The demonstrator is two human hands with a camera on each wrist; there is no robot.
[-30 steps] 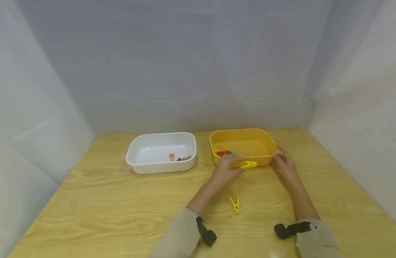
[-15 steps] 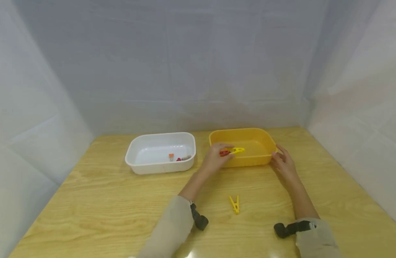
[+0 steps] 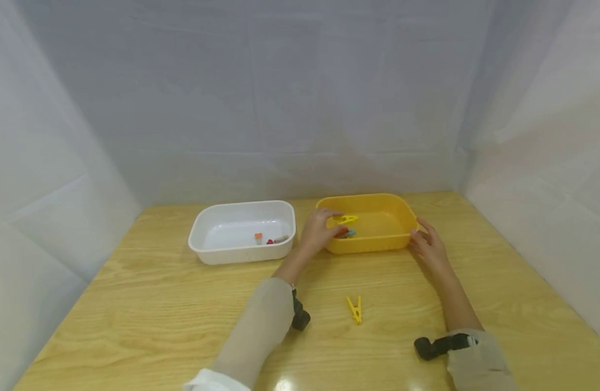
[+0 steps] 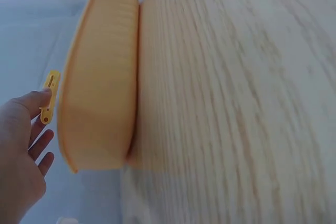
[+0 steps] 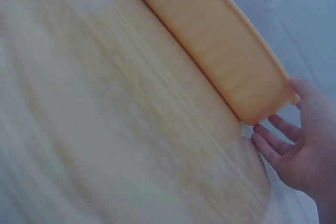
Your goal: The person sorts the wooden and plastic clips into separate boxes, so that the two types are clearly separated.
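Yellow clothespin [image 3: 346, 219]: pinched at its left end by the left hand [image 3: 318, 231], long axis left–right, free end pointing right, over the yellow tub [image 3: 378, 245]'s left part. Right hand [image 3: 429, 244]: fingers relaxed against the tub's right wall. Second clothespin [image 3: 355, 310] lay on open bench [image 3: 133, 304]. Tub contents partly hidden.

Both arms are stretched forward over the table, beige sleeves pulled up to the wrists with a black camera strapped on each. Left hand [image 3: 318, 229] is raised off the table toward the far edge, fingers loosely extended, thumb and forefinger tips pinched together. Right hand [image 3: 429, 245] sits low near the far right side, palm down, fingers relaxed and slightly spread
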